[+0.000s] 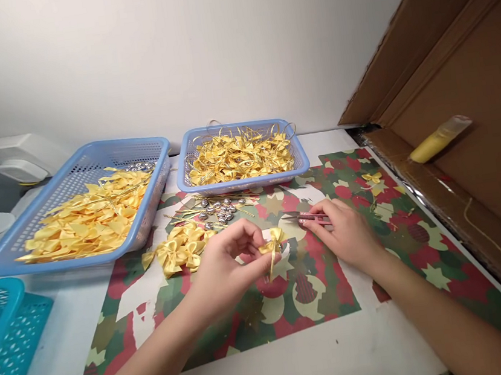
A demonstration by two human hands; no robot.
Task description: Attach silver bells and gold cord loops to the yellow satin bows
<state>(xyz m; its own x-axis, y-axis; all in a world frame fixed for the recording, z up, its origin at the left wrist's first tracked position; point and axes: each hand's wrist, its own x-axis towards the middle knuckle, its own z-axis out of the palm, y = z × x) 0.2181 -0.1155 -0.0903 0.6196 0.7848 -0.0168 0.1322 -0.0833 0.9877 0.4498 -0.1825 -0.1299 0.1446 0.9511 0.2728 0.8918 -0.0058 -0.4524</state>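
- A small yellow ribbon bow [274,243] sits pinched at the fingertips of the left hand [226,263], held just above the worktop with a thin gold strand hanging down from its knot; lifted this way, the knot faces the other hand.
- The left hand is closed round the bow, thumb against forefinger, the other fingers curled under.
- The right hand [345,230] lies low on the worktop just beside the bow, its fingers closed on a slim metal tool [305,217], snips or tweezers by the look of it, whose tip points left towards the bow. I cannot tell whether the tool's blades are open.
- A loose heap of bows [180,249] lies on the patterned paper [318,289] just left of the left hand, near enough to pick from.
- Silver beads [219,209] and gold wire lengths [185,215] are scattered behind the heap, between it and the baskets.
- A small blue basket [302,160] at the back holds bows with gold loops attached.
- A large blue basket [70,173] to the left holds plain bows, with a few silver beads at its far end.
- A teal basket [3,327] shows at the lower left edge.
- One stray bow [371,177] lies to the right, near a cardboard box [475,123] with a yellow tube [439,139] resting inside.
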